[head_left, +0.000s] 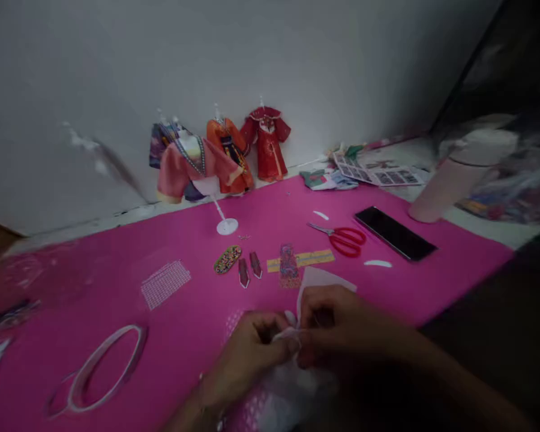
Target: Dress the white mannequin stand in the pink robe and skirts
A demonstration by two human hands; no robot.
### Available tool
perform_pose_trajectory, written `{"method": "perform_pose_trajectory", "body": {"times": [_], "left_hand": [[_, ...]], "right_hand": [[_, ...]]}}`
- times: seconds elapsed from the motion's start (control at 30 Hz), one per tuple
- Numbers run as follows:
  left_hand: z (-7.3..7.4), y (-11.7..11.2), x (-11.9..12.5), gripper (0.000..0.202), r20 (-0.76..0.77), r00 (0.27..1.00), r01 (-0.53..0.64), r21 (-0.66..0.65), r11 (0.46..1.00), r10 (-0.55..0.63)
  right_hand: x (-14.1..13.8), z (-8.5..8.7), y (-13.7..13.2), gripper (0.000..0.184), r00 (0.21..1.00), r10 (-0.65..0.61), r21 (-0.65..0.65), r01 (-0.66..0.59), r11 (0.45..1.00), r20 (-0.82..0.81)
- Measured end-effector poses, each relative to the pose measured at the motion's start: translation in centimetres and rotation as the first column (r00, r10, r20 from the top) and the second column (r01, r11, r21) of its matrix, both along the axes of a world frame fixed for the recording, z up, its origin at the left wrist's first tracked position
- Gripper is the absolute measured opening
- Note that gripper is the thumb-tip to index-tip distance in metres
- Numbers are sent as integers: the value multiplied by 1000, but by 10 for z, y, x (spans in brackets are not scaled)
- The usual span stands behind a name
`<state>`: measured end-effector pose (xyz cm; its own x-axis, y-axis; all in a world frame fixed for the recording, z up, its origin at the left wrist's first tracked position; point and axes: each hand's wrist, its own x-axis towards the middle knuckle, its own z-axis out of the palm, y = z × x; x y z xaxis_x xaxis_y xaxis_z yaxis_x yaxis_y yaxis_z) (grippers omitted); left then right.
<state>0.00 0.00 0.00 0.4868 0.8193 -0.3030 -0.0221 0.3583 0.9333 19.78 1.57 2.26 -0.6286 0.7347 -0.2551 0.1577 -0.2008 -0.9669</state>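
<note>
**Head view: 2 hands pinch a small white piece over the pink mat**

Head camera shows us both hands low in the middle of the frame, meeting above the pink mat. The left hand and the right hand have their fingertips closed together on a small white piece; we cannot tell what this piece is, because the picture is blurred there. A white sheet lies just behind the right hand, partly hidden by it.

Above the hands, in the middle of the frame, we see 2 small dark red pieces, an oval patterned piece and a yellow strip. Red scissors and a black phone lie to the right of centre. A roll of clear tape lies in the lower left. At the wall, in the upper middle, 4 small doll garments stand on stands.
</note>
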Motion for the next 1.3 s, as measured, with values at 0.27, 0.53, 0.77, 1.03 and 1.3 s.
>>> {"method": "perform_pose_trajectory", "body": {"times": [0.27,0.53,0.77,1.03,1.3], "left_hand": [[4,0,0,39,-25,1000,-8,20,1000,9],[0,0,-1,35,-3,1000,-6,26,1000,6],[2,0,1,33,-39,999,-29,8,1000,29],[3,1,0,36,-37,998,-46,34,998,48],[1,1,-2,35,-19,994,-103,14,995,103]], "right_hand": [[0,-1,5,28,998,-5,94,-1,996,65],[0,-2,5,25,997,-10,93,3,996,77],[1,-2,3,24,997,-3,77,-4,997,82],[-1,0,4,18,992,-25,92,14,996,121],[5,18,-3,13,938,-285,572,127,810,195]]}}
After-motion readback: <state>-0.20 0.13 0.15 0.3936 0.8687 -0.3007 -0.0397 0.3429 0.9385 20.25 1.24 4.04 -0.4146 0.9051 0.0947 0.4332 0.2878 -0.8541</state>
